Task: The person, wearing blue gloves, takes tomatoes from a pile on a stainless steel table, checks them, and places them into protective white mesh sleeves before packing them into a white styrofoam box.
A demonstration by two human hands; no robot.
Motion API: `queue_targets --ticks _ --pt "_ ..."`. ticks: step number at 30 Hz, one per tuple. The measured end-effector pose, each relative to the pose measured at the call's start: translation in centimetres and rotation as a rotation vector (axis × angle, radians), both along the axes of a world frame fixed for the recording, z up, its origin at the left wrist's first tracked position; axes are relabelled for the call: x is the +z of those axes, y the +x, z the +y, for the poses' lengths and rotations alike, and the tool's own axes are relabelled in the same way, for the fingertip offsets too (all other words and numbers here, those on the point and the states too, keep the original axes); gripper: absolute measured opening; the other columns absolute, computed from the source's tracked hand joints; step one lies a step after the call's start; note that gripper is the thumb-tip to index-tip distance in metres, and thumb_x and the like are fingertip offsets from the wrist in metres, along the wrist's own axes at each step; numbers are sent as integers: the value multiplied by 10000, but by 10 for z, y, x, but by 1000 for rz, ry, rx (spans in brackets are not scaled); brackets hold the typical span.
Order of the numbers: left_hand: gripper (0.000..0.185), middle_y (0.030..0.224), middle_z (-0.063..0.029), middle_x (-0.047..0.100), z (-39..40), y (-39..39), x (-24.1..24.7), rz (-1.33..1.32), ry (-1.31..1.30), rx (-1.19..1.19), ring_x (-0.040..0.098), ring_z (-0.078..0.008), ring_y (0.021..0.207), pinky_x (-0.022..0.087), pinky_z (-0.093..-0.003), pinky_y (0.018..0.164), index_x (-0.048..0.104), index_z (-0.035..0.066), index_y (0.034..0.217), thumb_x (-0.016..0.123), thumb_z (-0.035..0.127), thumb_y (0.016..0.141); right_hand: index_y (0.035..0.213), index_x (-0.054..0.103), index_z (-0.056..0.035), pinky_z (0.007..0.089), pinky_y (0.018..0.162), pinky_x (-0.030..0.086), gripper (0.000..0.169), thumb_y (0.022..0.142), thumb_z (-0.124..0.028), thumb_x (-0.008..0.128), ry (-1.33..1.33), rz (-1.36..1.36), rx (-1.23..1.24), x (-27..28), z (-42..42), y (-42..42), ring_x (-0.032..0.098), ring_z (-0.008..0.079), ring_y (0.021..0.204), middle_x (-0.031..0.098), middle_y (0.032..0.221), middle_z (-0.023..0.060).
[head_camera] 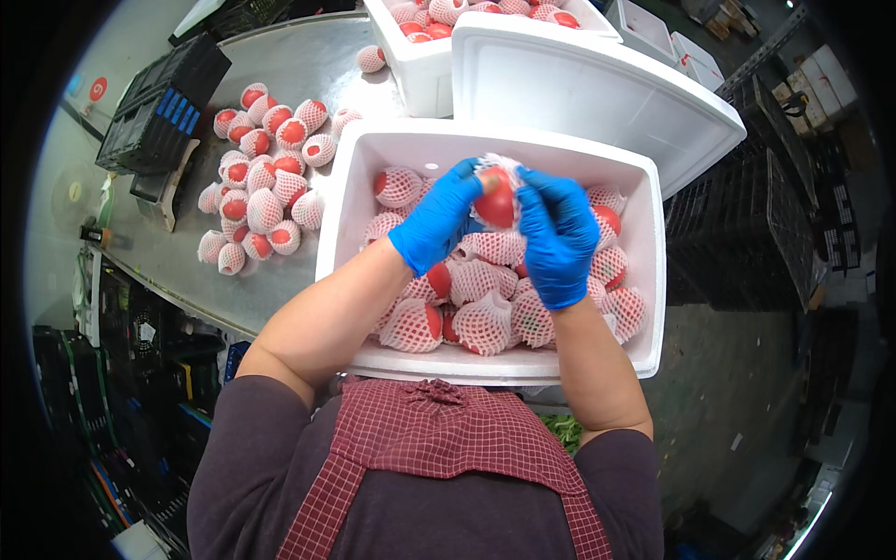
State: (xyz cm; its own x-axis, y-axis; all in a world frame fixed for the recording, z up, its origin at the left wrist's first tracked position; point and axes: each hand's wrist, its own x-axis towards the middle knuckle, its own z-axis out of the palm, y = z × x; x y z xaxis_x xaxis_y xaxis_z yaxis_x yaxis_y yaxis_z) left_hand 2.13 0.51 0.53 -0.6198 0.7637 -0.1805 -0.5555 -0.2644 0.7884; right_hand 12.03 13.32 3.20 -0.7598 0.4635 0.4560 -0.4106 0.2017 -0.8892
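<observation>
Both hands wear blue gloves and meet above an open white foam box (647,280). Between them is a red tomato-like fruit (495,203) partly covered by a white foam net sleeve (498,161). My left hand (442,213) grips its left side, the thumb pressing near the top. On the right side, my right hand (560,231) pinches the sleeve and the fruit's edge. Below the hands, the box holds many red fruits in foam nets (483,322); my hands and forearms hide some of them.
Many netted fruits (264,210) lie on the metal table (168,238) at left. Black crates (164,105) stand on a scale-like device beyond them. A second foam box (427,77) with fruits is at the back, a foam lid (595,98) leaning by it. Black crates (735,231) stack at right.
</observation>
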Motion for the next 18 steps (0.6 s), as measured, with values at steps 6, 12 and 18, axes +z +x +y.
queue_targets --ticks 6,12,18 --pt "566 1274 -170 587 0 -6 -9 -191 102 132 638 -274 1097 573 -426 906 428 31 1367 427 463 1002 1027 597 -76 195 636 451 337 777 -96 823 -139 -207 38 -15 11 -9 490 51 694 543 813 -32" --pt "521 1313 -128 538 10 2 -1 1 -62 153 580 -293 1167 573 -415 876 398 98 1404 542 339 966 1019 624 -19 251 649 506 254 833 -116 766 153 -275 -146 -33 24 -11 569 89 710 618 817 32" --pt "590 1306 -126 516 -3 -3 12 105 -89 267 576 -243 1142 550 -391 896 396 83 1406 664 170 887 1001 641 -9 229 590 510 108 895 -18 657 47 -133 -90 -22 1 -12 616 92 648 664 786 59"
